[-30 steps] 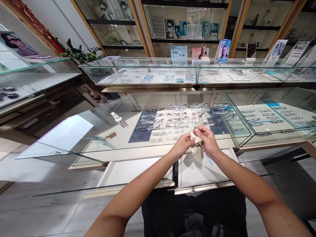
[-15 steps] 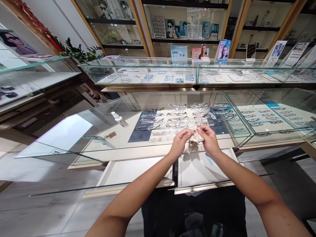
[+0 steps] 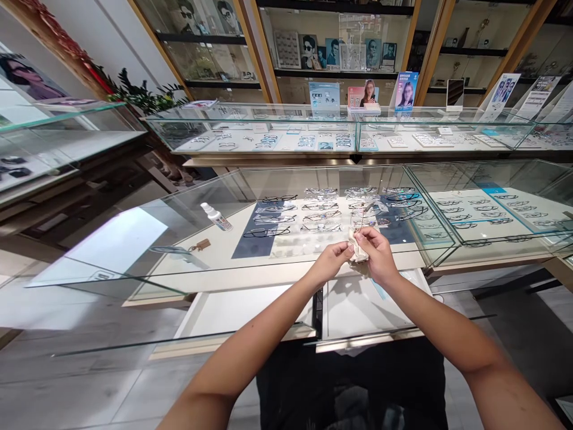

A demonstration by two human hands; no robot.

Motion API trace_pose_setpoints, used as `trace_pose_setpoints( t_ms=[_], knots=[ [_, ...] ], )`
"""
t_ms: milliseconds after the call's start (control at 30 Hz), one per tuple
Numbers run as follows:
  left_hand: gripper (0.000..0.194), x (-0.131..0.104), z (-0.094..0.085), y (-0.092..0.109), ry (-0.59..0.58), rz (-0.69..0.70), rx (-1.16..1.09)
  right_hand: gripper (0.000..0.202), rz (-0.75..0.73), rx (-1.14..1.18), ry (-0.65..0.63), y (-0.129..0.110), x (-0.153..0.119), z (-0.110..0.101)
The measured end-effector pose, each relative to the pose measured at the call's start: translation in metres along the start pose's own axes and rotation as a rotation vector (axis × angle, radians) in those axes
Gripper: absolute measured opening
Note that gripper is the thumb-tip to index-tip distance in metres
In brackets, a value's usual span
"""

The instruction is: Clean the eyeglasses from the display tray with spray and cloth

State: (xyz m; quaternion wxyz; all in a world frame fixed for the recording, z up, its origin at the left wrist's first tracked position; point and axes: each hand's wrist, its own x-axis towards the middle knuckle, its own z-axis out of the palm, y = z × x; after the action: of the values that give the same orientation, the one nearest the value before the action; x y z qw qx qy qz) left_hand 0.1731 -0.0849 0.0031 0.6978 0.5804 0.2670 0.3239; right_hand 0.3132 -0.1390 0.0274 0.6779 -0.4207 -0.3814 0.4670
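Observation:
Both of my hands meet above the front edge of a glass display case (image 3: 170, 279). A crumpled beige cloth (image 3: 358, 252) is bunched between them. My left hand (image 3: 332, 261) is closed, thumb and fingers pinching the cloth's left side. Closed as well, my right hand (image 3: 380, 255) presses its thumb onto the cloth from the right. Thin wire-like parts, apparently from a pair of glasses, rise beyond my fingers toward a small pale tag (image 3: 380, 206). Whatever lies inside the cloth is hidden.
Rows of eyeglasses (image 3: 321, 216) lie in the case. A white spray bottle (image 3: 216, 216) and a small brown tag (image 3: 201, 245) appear at its left. Below my hands, a left drawer (image 3: 242, 310) and a right drawer (image 3: 358, 316) stand pulled out. Another glass counter (image 3: 259, 155) runs behind.
The cloth is bunched tighter, and its hanging end no longer droops as low. My left hand has shifted slightly right and down, closer to my right hand.

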Motion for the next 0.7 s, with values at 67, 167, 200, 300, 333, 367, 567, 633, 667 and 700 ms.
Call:
trace_pose_setpoints(
  t_ms=[67, 167, 200, 300, 333, 367, 567, 633, 667, 700],
  knots=[
    [0.066, -0.001, 0.001, 0.0, -0.021, 0.008, -0.028, 0.043, 0.039, 0.011, -0.019, 0.001, -0.001, 0.001],
    [0.069, -0.001, 0.004, -0.002, -0.042, 0.018, -0.073, 0.044, 0.078, 0.066, -0.047, 0.001, -0.001, 0.002],
    [0.07, -0.002, 0.004, -0.003, -0.046, 0.021, -0.084, 0.045, 0.08, 0.083, -0.052, 0.001, -0.001, 0.003],
    [0.068, -0.004, 0.005, -0.005, -0.077, 0.022, -0.113, 0.045, 0.091, 0.109, -0.064, -0.001, -0.002, 0.005],
    [0.067, -0.005, 0.004, -0.005, -0.09, 0.023, -0.122, 0.045, 0.098, 0.117, -0.068, -0.001, -0.002, 0.005],
    [0.066, -0.006, 0.004, -0.006, -0.101, 0.025, -0.13, 0.046, 0.105, 0.124, -0.072, -0.002, -0.003, 0.006],
    [0.065, -0.017, 0.006, -0.009, -0.143, 0.017, -0.133, 0.047, 0.115, 0.142, -0.071, -0.003, -0.012, 0.006],
    [0.064, -0.021, 0.007, -0.008, -0.139, 0.006, -0.145, 0.046, 0.112, 0.145, -0.082, -0.003, -0.016, 0.005],
    [0.065, -0.023, 0.008, -0.007, -0.13, 0.003, -0.157, 0.046, 0.121, 0.147, -0.096, -0.004, -0.017, 0.005],
    [0.065, -0.025, 0.008, -0.005, -0.123, 0.002, -0.165, 0.047, 0.136, 0.149, -0.117, -0.005, -0.017, 0.004]
  ],
)
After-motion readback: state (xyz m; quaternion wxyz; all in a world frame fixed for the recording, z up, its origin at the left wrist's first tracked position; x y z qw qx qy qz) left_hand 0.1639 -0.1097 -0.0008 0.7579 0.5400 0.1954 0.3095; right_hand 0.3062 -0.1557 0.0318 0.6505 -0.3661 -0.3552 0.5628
